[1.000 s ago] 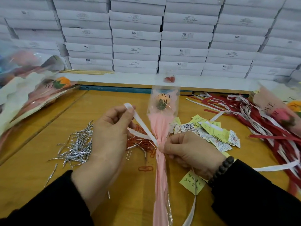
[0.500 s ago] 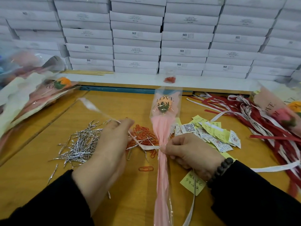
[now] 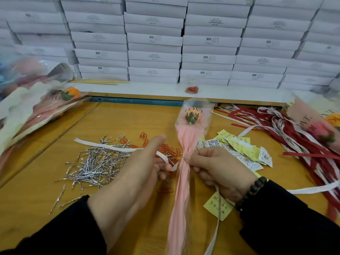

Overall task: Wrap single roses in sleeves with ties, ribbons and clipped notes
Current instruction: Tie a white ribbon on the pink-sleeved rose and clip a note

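Two hands work at the cinched neck of the pink paper and clear film rose sleeve (image 3: 184,144), lying lengthwise mid-table. Left hand (image 3: 139,168) pinches the flat white ribbon (image 3: 108,146), its tail trailing left of the sleeve over the silver twist ties (image 3: 95,164); right hand (image 3: 219,168) grips the neck. I judge the sleeve light, crinkly and slippery, the bloom crushable, so hold at the neck. Open room lies only nearer than the sleeve's neck, between the sleeves of the arms; notes (image 3: 244,151) crowd its right.

Left of the fingers (image 3: 161,162) lie twist ties (image 3: 95,162); right, notes (image 3: 244,151); beyond those, ribbons (image 3: 294,140).
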{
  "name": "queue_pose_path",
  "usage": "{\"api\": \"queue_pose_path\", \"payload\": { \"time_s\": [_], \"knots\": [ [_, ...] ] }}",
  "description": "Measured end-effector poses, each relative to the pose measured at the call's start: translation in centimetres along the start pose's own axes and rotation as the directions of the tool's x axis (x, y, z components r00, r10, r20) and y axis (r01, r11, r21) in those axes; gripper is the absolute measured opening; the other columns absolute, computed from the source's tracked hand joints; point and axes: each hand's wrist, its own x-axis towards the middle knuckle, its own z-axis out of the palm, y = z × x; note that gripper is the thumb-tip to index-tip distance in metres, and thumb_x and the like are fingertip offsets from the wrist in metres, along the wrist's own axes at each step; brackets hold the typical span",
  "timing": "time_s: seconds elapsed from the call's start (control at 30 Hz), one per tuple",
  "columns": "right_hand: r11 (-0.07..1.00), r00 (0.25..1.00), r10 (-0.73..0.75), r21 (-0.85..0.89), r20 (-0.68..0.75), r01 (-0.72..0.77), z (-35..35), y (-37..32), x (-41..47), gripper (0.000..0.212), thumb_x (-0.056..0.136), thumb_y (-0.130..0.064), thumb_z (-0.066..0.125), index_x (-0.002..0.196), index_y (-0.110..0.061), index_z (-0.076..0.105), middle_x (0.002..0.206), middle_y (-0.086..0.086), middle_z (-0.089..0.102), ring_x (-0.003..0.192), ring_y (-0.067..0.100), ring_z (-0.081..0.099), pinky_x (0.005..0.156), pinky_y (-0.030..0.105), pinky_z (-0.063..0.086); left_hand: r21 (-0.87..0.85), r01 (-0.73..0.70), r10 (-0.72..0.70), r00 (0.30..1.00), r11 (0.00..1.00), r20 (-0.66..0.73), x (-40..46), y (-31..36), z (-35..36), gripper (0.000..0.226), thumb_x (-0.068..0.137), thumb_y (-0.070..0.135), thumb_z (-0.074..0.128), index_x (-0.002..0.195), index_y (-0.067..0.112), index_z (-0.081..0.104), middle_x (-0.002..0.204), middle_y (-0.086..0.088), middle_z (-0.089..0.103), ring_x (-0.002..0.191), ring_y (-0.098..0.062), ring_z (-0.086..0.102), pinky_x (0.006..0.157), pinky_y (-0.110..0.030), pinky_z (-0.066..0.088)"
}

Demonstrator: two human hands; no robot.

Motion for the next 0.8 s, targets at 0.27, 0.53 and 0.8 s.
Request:
{"api": "queue_pose_path", "payload": {
  "time_s": [0.27,0.53,0.8],
  "knots": [
    [0.993,0.996,-0.054,0.098,-0.067,0.061,-0.3,-0.3,0.0,0.038,0.085,-0.013,0.063,0.049,-0.012,0.049,0.037,-0.005,0.033,0.029,0.004,0.022,0.029,0.013,0.019,-0.032,0.038,-0.037,0.998,0.999,0.048,-0.5,0.4,-0.2,0.039,0.082,0.039,0.06,0.099,0.008,0.046,0.055,-0.003,0.04,0.033,-0.012,0.035,0.033,-0.017,0.024],
    [0.99,0.993,-0.07,0.117,-0.094,0.081,-0.7,-0.5,0.1,0.034,0.085,-0.013,0.062,0.053,-0.009,0.051,0.04,-0.003,0.033,0.03,0.005,0.023,0.029,0.014,0.02,0.31,0.003,-0.114,0.933,0.951,0.341,-1.5,0.7,0.0,0.054,0.071,0.054,0.056,0.09,0.004,0.062,0.066,-0.008,0.055,0.043,-0.014,0.047,0.039,-0.02,0.032],
    [0.992,0.996,-0.048,0.11,-0.08,0.057,-0.7,-0.1,0.2,0.037,0.086,-0.012,0.062,0.052,-0.011,0.048,0.037,-0.005,0.034,0.028,0.004,0.023,0.029,0.014,0.02,0.121,-0.201,0.225,0.945,0.972,-0.237,0.8,1.2,-1.6,0.057,0.086,0.038,0.06,0.134,0.013,0.042,0.121,-0.002,0.052,0.105,-0.017,0.051,0.076,-0.028,0.038]
  ]
}}
